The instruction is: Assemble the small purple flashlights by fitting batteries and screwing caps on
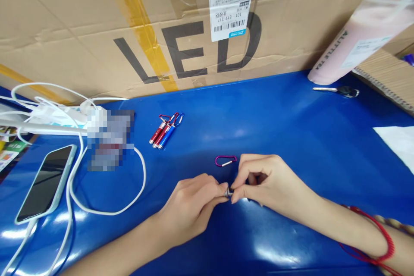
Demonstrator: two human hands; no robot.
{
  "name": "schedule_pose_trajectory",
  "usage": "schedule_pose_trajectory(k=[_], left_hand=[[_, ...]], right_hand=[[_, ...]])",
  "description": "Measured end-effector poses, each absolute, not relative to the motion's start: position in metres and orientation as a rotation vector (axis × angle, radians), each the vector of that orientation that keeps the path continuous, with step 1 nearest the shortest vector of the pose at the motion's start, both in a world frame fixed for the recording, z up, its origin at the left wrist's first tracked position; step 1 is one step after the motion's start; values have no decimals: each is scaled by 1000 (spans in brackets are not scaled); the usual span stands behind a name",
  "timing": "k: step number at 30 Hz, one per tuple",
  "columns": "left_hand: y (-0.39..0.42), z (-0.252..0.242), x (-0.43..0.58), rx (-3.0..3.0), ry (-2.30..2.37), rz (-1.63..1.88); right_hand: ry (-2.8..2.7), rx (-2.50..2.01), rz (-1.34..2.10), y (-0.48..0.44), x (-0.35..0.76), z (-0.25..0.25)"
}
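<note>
My left hand [194, 200] and my right hand [270, 177] meet fingertip to fingertip just above the blue table. Between them shows a small silver and dark metal part [229, 192], pinched from both sides; most of it is hidden by the fingers, so its kind is unclear. Just beyond the fingertips lies a purple carabiner [225, 161] with a silver gate. Farther back and to the left, two red keychain flashlights [159, 134] and a blue keychain flashlight [167, 136] lie side by side, each with a carabiner clip at its far end.
A cardboard box [97, 43] walls off the back. Left are a phone [47, 183], looping white cables [142, 181], a power strip [61, 114] and a blurred-out item. At right stand a pink drink cup [352, 47], a key [338, 90] and white paper [397, 142].
</note>
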State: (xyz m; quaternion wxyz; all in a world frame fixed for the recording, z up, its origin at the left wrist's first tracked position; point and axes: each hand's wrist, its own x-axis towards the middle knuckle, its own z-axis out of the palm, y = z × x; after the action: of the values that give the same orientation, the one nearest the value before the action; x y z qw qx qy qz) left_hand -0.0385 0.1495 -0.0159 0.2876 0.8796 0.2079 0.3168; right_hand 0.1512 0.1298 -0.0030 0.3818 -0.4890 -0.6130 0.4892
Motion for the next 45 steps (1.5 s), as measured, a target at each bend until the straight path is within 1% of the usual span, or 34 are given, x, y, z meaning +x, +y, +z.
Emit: schedule_pose_trajectory(k=[6, 10, 12, 17, 20, 25, 27, 31, 35, 39, 45], left_hand=[[149, -17, -39, 2357, 572, 943], [151, -15, -42, 2551, 474, 997], [152, -14, -43, 2637, 447, 1002], [154, -13, -45, 2625, 454, 880], [153, -12, -47, 2697, 502, 902], [151, -8, -48, 2789, 539, 920], [151, -8, -48, 2782, 538, 941], [150, -9, -44, 2653, 552, 935], [150, -9, -41, 2475, 650, 906], [150, -7, -40, 2349, 758, 891], [151, -5, -40, 2272, 753, 775]], right_hand=[[-1232, -1374, 1604, 128, 146, 1], [-1156, -1384, 1793, 125, 146, 8], [-1152, -1383, 1810, 124, 146, 9], [-1219, -1383, 1673, 124, 146, 4], [-1275, -1373, 1646, 124, 146, 1], [-1470, -1297, 1301, 122, 144, 3], [-1545, -1288, 1211, 121, 143, 3], [-1708, -1229, 983, 119, 145, -2], [-1992, -1128, 598, 119, 156, -5], [-2090, -1135, 230, 121, 168, -2], [-2258, -1076, -100, 123, 167, 1]])
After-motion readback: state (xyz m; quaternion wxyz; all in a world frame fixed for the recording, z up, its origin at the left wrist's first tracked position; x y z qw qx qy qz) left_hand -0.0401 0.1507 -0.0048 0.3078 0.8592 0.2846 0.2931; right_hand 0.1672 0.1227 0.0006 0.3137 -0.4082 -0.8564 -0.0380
